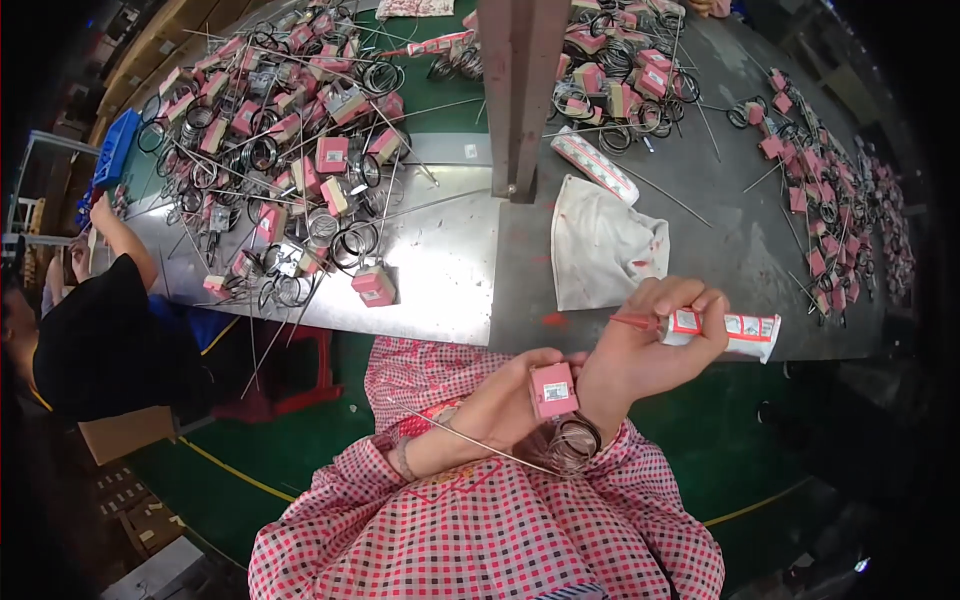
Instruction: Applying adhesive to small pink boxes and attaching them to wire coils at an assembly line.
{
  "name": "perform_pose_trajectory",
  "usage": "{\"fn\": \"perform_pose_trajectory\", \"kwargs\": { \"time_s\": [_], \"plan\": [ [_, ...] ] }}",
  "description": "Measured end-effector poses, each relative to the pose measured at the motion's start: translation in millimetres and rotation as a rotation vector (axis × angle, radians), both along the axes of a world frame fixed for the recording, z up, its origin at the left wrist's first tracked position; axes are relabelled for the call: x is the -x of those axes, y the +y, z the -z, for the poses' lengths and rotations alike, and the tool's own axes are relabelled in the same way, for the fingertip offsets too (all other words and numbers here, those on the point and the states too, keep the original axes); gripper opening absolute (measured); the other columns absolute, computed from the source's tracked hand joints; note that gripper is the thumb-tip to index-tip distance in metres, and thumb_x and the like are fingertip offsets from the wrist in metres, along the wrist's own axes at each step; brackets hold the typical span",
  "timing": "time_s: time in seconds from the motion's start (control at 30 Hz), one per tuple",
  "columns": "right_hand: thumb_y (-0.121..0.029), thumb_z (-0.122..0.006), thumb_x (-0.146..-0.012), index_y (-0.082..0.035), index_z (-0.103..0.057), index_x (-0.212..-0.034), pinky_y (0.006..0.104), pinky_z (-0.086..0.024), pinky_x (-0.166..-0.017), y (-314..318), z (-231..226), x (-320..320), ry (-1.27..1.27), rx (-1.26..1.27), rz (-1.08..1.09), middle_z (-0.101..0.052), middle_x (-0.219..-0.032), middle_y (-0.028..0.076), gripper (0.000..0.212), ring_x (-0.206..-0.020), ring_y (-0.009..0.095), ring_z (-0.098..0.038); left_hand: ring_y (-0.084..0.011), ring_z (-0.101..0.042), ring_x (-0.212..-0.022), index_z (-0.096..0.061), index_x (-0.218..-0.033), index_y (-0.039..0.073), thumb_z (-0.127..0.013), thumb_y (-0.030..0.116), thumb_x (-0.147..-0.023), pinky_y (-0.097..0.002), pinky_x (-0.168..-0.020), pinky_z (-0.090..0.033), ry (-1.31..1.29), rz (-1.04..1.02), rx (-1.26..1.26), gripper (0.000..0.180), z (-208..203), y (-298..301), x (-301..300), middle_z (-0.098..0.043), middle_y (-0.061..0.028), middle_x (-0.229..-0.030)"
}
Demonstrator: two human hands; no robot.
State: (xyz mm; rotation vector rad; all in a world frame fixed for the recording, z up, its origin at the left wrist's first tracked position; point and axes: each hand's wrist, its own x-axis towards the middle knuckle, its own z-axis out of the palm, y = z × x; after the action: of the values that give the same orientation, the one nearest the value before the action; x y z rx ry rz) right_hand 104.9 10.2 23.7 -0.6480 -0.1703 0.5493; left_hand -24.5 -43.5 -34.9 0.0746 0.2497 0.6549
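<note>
Close to my lap, my left hand (500, 408) is closed around a small pink box-shaped part (554, 390) with a white label. A dark wire coil (574, 443) hangs below that part, and a long thin metal rod (470, 440) runs from it past my left wrist. My right hand (655, 350) grips a white and red squeeze tube (745, 328), its red nozzle pointing left over the table's front edge. The right wrist crosses just beside the pink part. Beyond my right hand, a stained white cloth (603, 245) lies on the table.
A big heap of similar pink parts with coils and rods (290, 140) covers the table's left. More heaps lie at the back (630, 80) and far right (820, 210). A metal post (522, 100) rises midway. Another tube (594, 165) lies behind the cloth. A person (100, 320) sits at left.
</note>
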Motion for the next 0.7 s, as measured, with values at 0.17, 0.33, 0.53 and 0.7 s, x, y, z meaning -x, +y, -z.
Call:
{"fn": "perform_pose_trajectory", "kwargs": {
  "time_s": [0.17, 0.33, 0.53, 0.7],
  "plan": [
    [-0.022, -0.04, -0.084, -0.008, -0.037, -0.068, 0.0226, -0.022, -0.038, -1.2, 0.7, -0.7, -0.044, -0.052, -0.006, -0.04, -0.052, 0.005, 0.021, -0.04, 0.011, -0.028, -0.0214, -0.05, -0.098, -0.041, -0.114, 0.006, -0.051, 0.031, -0.084, -0.033, -0.081, -0.044, 0.254, 0.018, -0.016, 0.041, -4.3, 3.8, 2.6, -0.049, -0.0118, -0.11],
    [-0.021, -0.041, -0.084, -0.007, -0.039, -0.069, 0.0226, -0.022, -0.037, 9.0, 7.6, -18.2, -0.056, -0.073, 0.016, -0.041, -0.052, 0.007, 0.02, -0.039, 0.011, -0.027, -0.0133, -0.046, -0.066, -0.042, -0.078, 0.007, -0.054, 0.023, -0.074, -0.0252, -0.057, -0.042, 0.333, -0.409, -0.293, 0.021, -45.4, 90.7, 49.4, -0.046, -0.0088, -0.08],
    [-0.02, -0.041, -0.083, -0.007, -0.04, -0.065, 0.0239, -0.02, -0.034, 2.0, 20.9, -67.3, -0.058, -0.104, 0.115, -0.04, -0.05, 0.006, 0.022, -0.036, 0.011, -0.024, -0.0117, -0.051, -0.065, -0.051, -0.099, 0.001, -0.054, 0.022, -0.081, -0.0231, -0.053, -0.044, 1.38, -0.412, -1.343, 0.028, -184.1, 262.2, 77.7, -0.052, -0.0044, -0.076],
    [-0.019, -0.041, -0.084, -0.007, -0.04, -0.065, 0.0237, -0.021, -0.034, 15.9, 28.6, -74.8, -0.034, -0.089, 0.137, -0.039, -0.049, 0.006, 0.022, -0.035, 0.011, -0.024, -0.0188, -0.056, -0.056, -0.061, -0.09, -0.001, -0.059, 0.029, -0.069, -0.0271, -0.047, -0.044, 1.976, 0.473, -1.788, 0.036, -118.5, 444.8, 31.9, -0.06, -0.0105, -0.066]
  ]
}}
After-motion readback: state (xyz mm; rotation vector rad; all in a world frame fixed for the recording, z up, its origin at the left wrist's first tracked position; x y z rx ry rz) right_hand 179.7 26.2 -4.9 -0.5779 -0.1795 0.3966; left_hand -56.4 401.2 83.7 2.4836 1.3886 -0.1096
